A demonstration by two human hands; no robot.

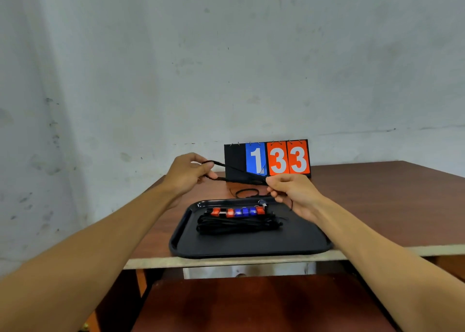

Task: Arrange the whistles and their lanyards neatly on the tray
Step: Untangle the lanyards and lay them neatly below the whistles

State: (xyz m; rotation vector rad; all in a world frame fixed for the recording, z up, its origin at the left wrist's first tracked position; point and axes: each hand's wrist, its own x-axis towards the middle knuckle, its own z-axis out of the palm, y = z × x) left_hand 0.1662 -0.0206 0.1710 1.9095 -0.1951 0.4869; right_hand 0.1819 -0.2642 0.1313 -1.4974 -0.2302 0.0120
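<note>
Setting: grey, stained wall point(226, 55) behind a brown bench point(377, 193); two bare forearms reach in from below.
Left hand point(190, 172): raised over the bench's far left part, fingers curled round one end of a black lanyard, which loops about them.
Right hand point(289, 193): raised over the tray's far right corner, thumb and fingers pinching the other end; a thin cord hangs beneath the palm.
Held lanyard point(239, 172): stretched between both hands in the air, crossing in front of the scoreboard.
Tray point(251, 246): black, flat on the bench at its near edge.
Whistles point(236, 211): red, blue and one dark, side by side in a row across the tray's far part.
Bundled lanyards point(236, 224): black cords gathered on the tray, just in front of the row.
Loose cord point(247, 193): black loop on the bench, just behind the tray.
Scoreboard point(266, 158): upright at the bench's back; blue 1, orange 3 and 3.
</note>
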